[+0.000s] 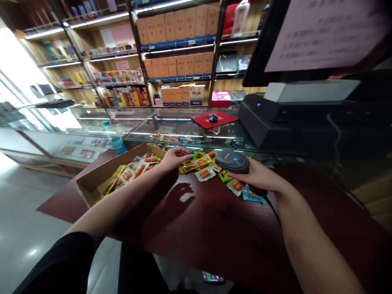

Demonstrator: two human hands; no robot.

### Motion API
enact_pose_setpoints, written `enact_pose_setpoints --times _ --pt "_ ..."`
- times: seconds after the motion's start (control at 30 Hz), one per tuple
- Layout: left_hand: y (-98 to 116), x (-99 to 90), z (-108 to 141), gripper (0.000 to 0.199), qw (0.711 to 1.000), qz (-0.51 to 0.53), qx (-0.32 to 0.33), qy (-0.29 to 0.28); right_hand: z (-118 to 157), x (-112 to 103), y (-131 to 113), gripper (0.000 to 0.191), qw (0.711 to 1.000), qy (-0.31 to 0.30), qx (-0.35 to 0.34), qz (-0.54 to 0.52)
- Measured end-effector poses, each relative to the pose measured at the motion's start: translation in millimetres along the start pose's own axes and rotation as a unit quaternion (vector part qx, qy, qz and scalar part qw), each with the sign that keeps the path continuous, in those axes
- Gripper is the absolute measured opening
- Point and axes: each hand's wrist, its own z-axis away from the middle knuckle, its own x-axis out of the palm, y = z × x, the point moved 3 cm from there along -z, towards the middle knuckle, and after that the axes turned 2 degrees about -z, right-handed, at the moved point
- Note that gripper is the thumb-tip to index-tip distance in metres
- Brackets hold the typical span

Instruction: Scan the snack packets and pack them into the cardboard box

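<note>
My right hand (pixel 260 175) is wrapped around a dark grey barcode scanner (pixel 231 161) with a lit blue spot, held over the counter. Its cable drops below the wrist. My left hand (pixel 176 158) has its thumb and fingers drawn together beside a long yellow snack packet (pixel 196 164); whatever they pinch, if anything, is hidden. Around and under the scanner lie a clear packet of small sausages (pixel 205 174), another sausage packet (pixel 235 186), a green packet (pixel 224 176) and a blue packet (pixel 253 196). Left of my left hand, an open cardboard box (pixel 88 190) contains several snack packets.
A glass display case (pixel 143 126) borders the dark red counter (pixel 190 228). On it are a red mat (pixel 200 119) with a mouse (pixel 213 117) and a blue-labelled bottle (pixel 118 143). A monitor (pixel 263 49) stands right. Below the counter edge lies a phone (pixel 212 277).
</note>
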Motion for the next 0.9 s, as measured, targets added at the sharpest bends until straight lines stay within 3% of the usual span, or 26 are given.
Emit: enact_pose_setpoints --times 0.1,0.23,0.37,0.53,0.63,0.7,0.8,0.9 --pt "-13 38.9 -19 0.04 0.979 -0.181 0.011 -0.094 6 -15 3 0.046 1.0 -0.01 -0.018 0.015" --pt "-24 66.2 -24 0.038 0.874 -0.459 0.061 -0.15 11 -27 7 0.048 0.999 0.021 -0.02 0.028" --pt "-30 65.0 -22 0.031 0.803 -0.578 0.052 -0.133 11 -28 10 0.043 0.999 0.021 0.0 0.027" --pt "-28 58.8 -15 0.028 0.771 -0.623 0.012 -0.133 9 -17 5 0.043 1.0 0.002 0.007 0.014" --pt "-24 59.1 -2 0.034 0.777 -0.618 0.015 -0.121 6 -8 1 0.042 0.999 -0.021 0.022 0.014" --pt "-23 55.3 8 0.037 0.8 -0.585 0.003 -0.13 4 -3 -1 0.043 0.999 -0.028 0.025 0.017" --pt "-20 38.8 20 0.03 0.869 -0.476 -0.003 -0.137 0 5 0 0.047 1.0 -0.02 0.019 0.009" --pt "-13 10.6 25 0.034 0.948 -0.303 -0.028 -0.096 -4 13 1 0.051 1.0 -0.001 0.009 -0.01"
